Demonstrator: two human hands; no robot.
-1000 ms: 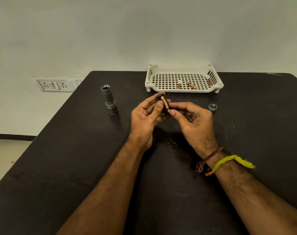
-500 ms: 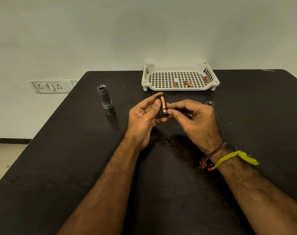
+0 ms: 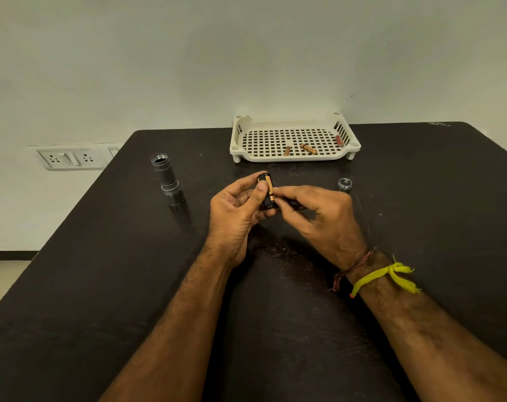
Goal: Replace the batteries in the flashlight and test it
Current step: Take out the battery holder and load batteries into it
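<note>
Head view: black battery holder with one orange-and-black cell, upright, pinched between both hands, left and right.

A dark counter stands against a pale wall, which carries a white switch-and-socket plate at the left, just beyond the counter's far left corner.

Dim even light, sharp, wide-angle edge bending
</note>
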